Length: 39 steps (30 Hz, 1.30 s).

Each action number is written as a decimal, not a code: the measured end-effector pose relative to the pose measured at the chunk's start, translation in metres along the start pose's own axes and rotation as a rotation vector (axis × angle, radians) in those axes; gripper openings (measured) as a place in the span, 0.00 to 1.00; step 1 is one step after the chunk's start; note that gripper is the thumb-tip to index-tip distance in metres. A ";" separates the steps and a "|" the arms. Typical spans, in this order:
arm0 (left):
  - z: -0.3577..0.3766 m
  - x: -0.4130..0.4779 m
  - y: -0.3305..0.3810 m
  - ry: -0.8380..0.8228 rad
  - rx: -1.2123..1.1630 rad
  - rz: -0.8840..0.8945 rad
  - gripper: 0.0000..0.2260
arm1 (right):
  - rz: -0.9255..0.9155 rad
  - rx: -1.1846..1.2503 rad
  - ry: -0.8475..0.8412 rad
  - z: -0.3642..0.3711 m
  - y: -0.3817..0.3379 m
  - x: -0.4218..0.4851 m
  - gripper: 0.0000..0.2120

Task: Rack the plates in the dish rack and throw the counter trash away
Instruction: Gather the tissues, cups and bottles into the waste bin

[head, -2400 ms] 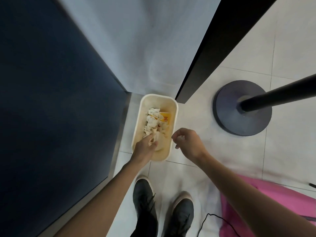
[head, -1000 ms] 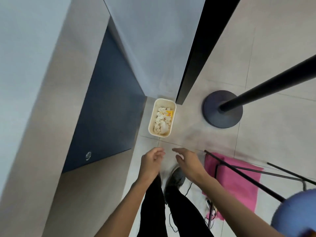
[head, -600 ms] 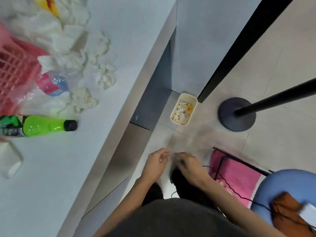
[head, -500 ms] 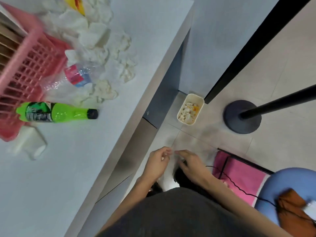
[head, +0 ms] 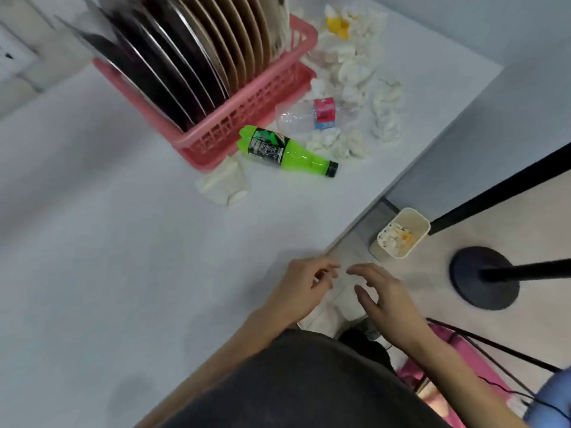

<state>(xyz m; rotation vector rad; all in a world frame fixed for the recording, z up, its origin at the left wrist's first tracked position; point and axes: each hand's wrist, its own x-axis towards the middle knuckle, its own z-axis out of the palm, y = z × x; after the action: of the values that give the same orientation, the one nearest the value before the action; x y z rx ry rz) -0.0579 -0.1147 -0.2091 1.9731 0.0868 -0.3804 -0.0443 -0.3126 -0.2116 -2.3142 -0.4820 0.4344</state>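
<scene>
A pink dish rack [head: 247, 115] on the white counter [head: 108, 257] holds several plates [head: 191, 54] standing on edge. Beside it lie a green bottle [head: 287, 152], a crushed clear bottle with a red label [head: 312, 114], a folded white napkin [head: 224, 183], several crumpled white tissues [head: 370, 84] and a yellow wrapper [head: 338, 24]. A cream bin [head: 414, 220] with tissues inside stands on the floor at the counter's corner. My left hand [head: 301, 288] and my right hand [head: 386, 299] hover near the counter edge, fingers loosely curled, holding nothing.
A black pole on a round dark base [head: 483, 278] stands on the tiled floor right of the bin. A pink mat [head: 469, 366] and a thin black frame [head: 494, 347] lie at lower right. A blue seat edge [head: 553, 400] shows at the far right.
I have risen from crouching at the bin, where my left hand was inside it. My view has swung up to the counter, and both empty hands came up with it.
</scene>
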 end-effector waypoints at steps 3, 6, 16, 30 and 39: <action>-0.032 -0.019 -0.001 0.100 -0.125 0.000 0.10 | -0.071 0.022 0.023 0.014 -0.027 0.015 0.16; -0.069 -0.024 -0.009 0.239 -0.148 0.005 0.10 | -0.109 0.006 0.042 0.024 -0.051 0.036 0.16; -0.159 0.009 -0.036 0.504 0.162 0.159 0.12 | -0.144 -0.037 0.121 0.006 -0.094 0.114 0.14; -0.196 0.057 -0.043 0.479 0.414 -0.048 0.29 | -0.085 -0.256 0.163 -0.018 -0.087 0.188 0.21; -0.194 0.044 -0.042 0.320 0.329 -0.144 0.27 | -0.079 -0.372 0.189 -0.018 -0.084 0.200 0.24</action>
<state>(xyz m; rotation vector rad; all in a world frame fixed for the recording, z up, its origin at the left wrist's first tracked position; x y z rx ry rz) 0.0178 0.0728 -0.1867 2.3485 0.3932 -0.1743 0.1206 -0.1756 -0.1732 -2.6477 -0.5982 0.0882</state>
